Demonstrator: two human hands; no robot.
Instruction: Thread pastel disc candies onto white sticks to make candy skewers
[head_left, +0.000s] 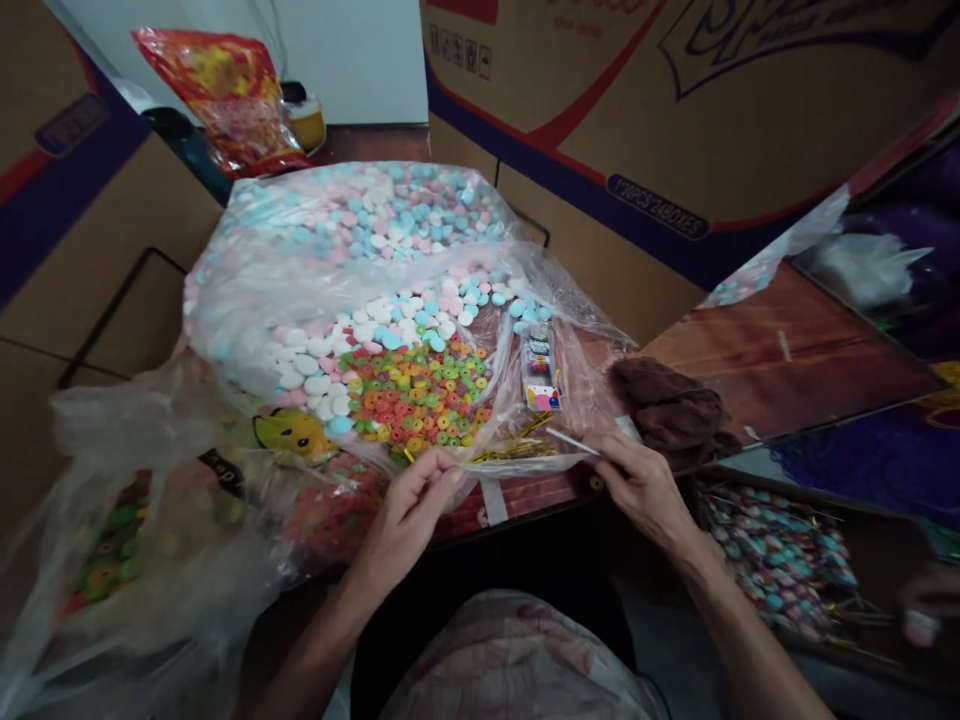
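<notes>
My left hand [412, 505] is closed in a pinch at the near edge of a clear bag of multicoloured ring candies [420, 390]. My right hand [641, 480] pinches a thin white stick [571, 441] beside a pile of gold twist ties [517, 450]. A small printed packet [540, 370] lies just beyond the ties. Behind the rings sits a large clear bag of pink, white and blue round candies [360, 260].
Big cardboard boxes [645, 130] stand close behind and to the left. A brown cloth [671, 410] lies on the wooden table [787, 360]. A tray of wrapped lollipops [772, 555] is at lower right. Loose plastic bags [150, 530] crowd the left; another bag [517, 660] rests in my lap.
</notes>
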